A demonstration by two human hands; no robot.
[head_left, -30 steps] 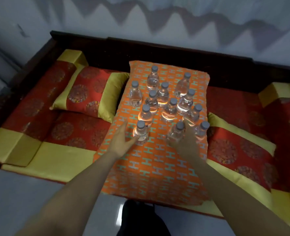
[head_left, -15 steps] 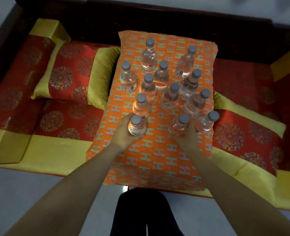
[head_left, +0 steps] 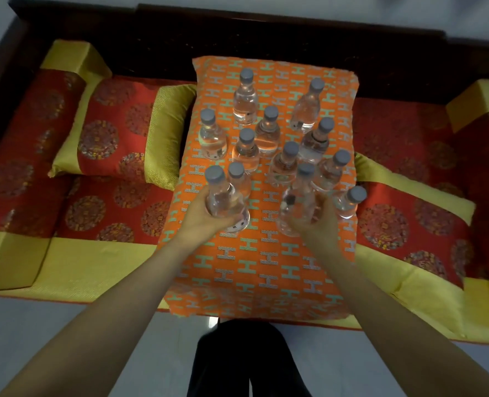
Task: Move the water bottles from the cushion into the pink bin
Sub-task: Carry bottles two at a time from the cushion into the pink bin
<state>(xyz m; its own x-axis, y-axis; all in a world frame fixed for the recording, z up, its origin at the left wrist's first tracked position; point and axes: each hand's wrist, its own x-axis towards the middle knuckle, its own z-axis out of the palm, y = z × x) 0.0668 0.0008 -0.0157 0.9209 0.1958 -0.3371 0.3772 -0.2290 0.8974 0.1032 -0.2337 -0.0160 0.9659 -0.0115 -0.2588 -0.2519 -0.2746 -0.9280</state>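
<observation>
Water bottles, twelve clear ones with grey caps, crowd the far half of the orange patterned cushion, which lies across a red and gold bench seat. Ten stand upright and close together, several touching, and the two nearest the person are in hand. In the head view, the only one given, the left hand wraps fingers and thumb round the lower body of the near-left bottle. Its cap tips up and to the left and its base shows, so it looks lifted clear of the fabric. The right hand curls round the near-right bottle from the right side, low on the body; whether that base has left the cushion I cannot tell. Taking the front pair first makes sense: the reach is short and no arm has to pass over the standing ones, which a soft cushion would likely let topple. An edge bottle stands just beside the right knuckles and could be knocked on the way out. The pink bin is not in view, so as far as can be seen every bottle is yet to be delivered.
</observation>
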